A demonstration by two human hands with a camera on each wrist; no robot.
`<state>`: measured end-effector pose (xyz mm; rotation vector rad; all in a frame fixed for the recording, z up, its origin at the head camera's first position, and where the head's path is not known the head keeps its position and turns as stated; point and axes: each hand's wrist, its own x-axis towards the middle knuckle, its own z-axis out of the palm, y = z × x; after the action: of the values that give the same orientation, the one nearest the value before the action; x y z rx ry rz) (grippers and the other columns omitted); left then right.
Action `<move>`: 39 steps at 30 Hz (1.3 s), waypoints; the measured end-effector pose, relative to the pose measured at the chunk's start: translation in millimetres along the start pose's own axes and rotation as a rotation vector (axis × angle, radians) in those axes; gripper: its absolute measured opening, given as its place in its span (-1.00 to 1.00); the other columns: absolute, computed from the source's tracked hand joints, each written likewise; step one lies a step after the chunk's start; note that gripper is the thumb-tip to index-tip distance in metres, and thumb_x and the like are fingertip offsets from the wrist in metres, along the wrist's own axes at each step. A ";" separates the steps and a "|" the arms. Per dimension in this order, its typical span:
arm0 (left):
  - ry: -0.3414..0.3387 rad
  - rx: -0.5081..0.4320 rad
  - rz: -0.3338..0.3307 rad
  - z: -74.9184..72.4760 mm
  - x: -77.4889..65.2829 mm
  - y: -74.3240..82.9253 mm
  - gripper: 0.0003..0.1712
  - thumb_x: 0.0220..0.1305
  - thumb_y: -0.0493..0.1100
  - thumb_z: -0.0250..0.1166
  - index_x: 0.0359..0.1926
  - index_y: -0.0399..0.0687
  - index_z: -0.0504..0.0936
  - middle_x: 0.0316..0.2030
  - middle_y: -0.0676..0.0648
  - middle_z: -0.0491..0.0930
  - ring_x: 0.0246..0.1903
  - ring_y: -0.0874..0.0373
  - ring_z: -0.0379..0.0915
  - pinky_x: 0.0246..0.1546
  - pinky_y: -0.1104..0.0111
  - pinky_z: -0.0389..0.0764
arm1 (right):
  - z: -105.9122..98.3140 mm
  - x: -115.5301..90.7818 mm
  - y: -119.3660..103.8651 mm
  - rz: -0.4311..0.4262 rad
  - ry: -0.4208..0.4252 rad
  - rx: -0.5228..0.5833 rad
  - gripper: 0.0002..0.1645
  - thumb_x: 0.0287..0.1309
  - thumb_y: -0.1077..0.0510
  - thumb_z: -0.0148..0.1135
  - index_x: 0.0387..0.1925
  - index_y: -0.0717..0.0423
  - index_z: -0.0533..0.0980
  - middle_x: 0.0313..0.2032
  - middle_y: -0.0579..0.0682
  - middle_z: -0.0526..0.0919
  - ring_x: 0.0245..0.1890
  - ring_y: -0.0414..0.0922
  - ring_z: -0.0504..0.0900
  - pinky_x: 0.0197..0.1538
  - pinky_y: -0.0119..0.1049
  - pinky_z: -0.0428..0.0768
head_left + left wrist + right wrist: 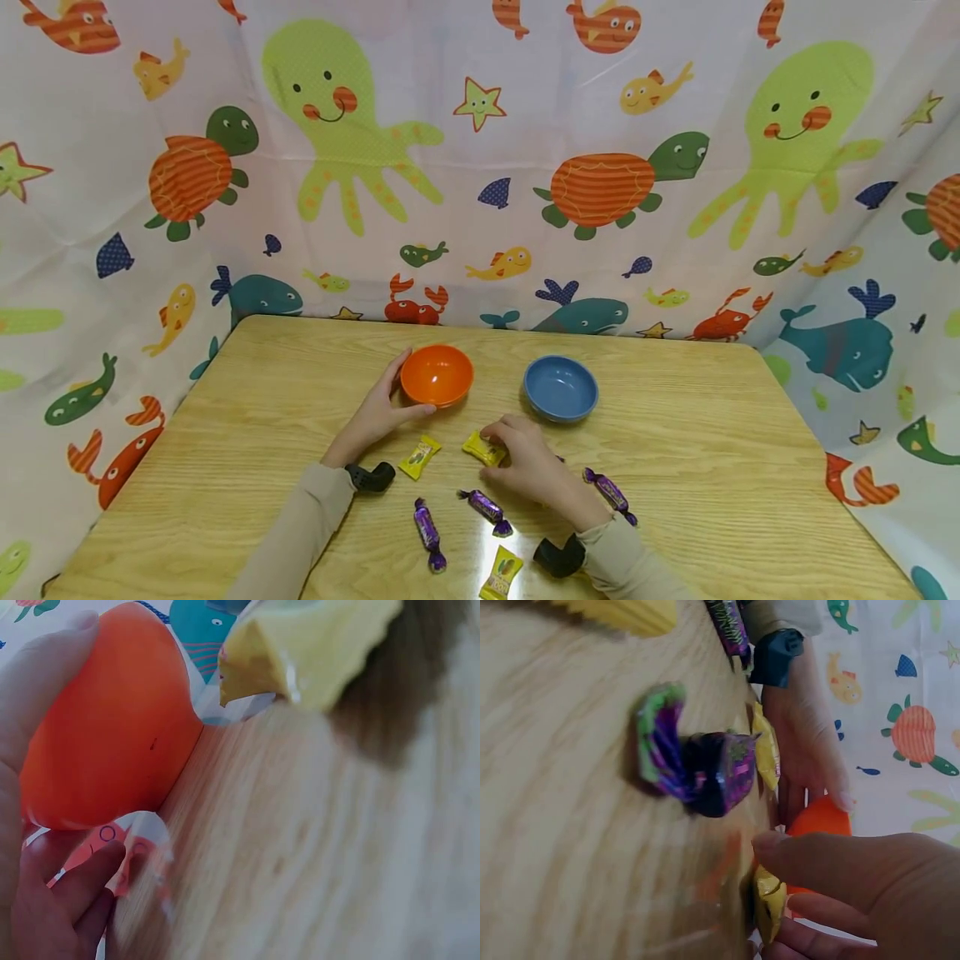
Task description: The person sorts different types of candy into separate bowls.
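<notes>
Nearest you lie one yellow candy (501,573) and three purple candies (428,535); a purple end (561,459) shows behind your right hand (528,460). A second yellow candy (420,457) lies near your left hand (381,419). Your right thumb and fingers pinch the third yellow candy (477,448), long axis slanting far-left to near-right. Beyond it, left fingers curl round one orange bowl (437,377); one blue bowl (561,389) stands apart.

Includes one yellow sweet (478,450) partly hidden by right hand (527,463), and one yellow wrapper (322,652), blurred and edge-cropped, near left hand (380,419).
</notes>
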<state>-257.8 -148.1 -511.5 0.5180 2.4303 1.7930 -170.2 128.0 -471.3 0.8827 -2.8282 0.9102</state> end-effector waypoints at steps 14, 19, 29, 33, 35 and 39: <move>0.020 -0.028 0.013 -0.4 -2.0 -0.9 0.19 0.10 -0.03 0.54 0.57 0.02 -0.02 0.52 -0.09 0.04 0.48 -0.04 -0.05 0.46 0.00 -0.03 | 6.8 1.2 11.7 -0.101 0.073 -0.037 -0.65 -0.14 0.36 0.45 -0.21 0.15 0.65 -0.30 -0.07 0.56 -0.27 -0.15 0.45 -0.14 -0.21 0.43; 0.030 -0.019 0.024 -0.5 -1.6 -0.3 0.18 0.10 -0.03 0.54 0.57 -0.03 -0.01 0.51 -0.12 0.08 0.47 -0.07 -0.01 0.46 -0.01 0.00 | 1.0 3.2 9.2 -0.079 0.060 -0.001 -0.66 -0.12 0.37 0.45 -0.19 0.18 0.66 -0.27 -0.04 0.58 -0.24 -0.12 0.49 -0.13 -0.21 0.45; 0.028 -0.015 0.026 -0.1 -2.0 -0.4 0.17 0.11 -0.05 0.54 0.57 -0.04 -0.01 0.51 -0.09 0.07 0.47 -0.04 -0.01 0.46 0.00 0.00 | -23.7 10.7 -4.7 -0.086 0.045 0.062 -0.66 -0.08 0.41 0.44 -0.16 0.22 0.66 -0.26 -0.03 0.58 -0.23 -0.09 0.55 -0.11 -0.23 0.53; 0.027 -0.019 0.028 -0.7 -2.6 0.4 0.16 0.11 -0.05 0.54 0.56 -0.05 0.00 0.50 -0.09 0.10 0.47 -0.03 0.01 0.46 0.01 0.00 | -34.6 16.9 -9.2 -0.092 0.055 0.040 -0.65 -0.06 0.41 0.43 -0.15 0.21 0.66 -0.27 -0.03 0.60 -0.24 -0.10 0.54 -0.11 -0.19 0.50; 0.030 -0.022 0.032 -0.8 -2.3 0.1 0.15 0.11 -0.06 0.54 0.55 -0.04 0.02 0.48 -0.11 0.14 0.46 -0.04 0.03 0.46 0.00 0.00 | -40.1 20.6 -11.2 -0.089 0.063 0.038 -0.65 -0.06 0.41 0.42 -0.14 0.21 0.66 -0.26 -0.02 0.60 -0.24 -0.09 0.54 -0.11 -0.19 0.52; 0.036 -0.023 0.031 -0.7 -1.4 -0.7 0.11 0.10 -0.08 0.54 0.53 0.01 0.06 0.44 -0.13 0.22 0.44 -0.04 0.07 0.46 -0.01 0.02 | -49.8 29.1 -15.4 -0.072 0.058 0.068 -0.66 -0.02 0.39 0.40 -0.12 0.22 0.66 -0.23 0.01 0.61 -0.22 -0.08 0.55 -0.12 -0.14 0.58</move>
<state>-256.8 -149.3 -512.1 0.5289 2.4348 1.8554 -192.8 130.2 -416.1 0.9426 -2.7137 1.0104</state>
